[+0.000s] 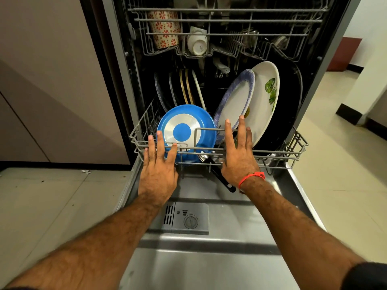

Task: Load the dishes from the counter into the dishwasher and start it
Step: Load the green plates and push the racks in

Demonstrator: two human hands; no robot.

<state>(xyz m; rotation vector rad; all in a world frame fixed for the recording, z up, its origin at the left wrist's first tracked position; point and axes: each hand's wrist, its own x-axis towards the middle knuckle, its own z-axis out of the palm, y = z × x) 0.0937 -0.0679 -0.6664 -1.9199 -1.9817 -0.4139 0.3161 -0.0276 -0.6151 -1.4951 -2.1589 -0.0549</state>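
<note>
Pressing flat: both hands (199,162) against the lower rack's (278,158) front rim.

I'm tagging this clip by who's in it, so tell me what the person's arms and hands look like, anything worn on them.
Both forearms are bare and hairy, and neither the left hand nor the right hand wears a glove or a visible ring. A thin red-orange band circles the right wrist. At the lower right corner, the edge of a dark sleeve covers the right upper arm.
</note>
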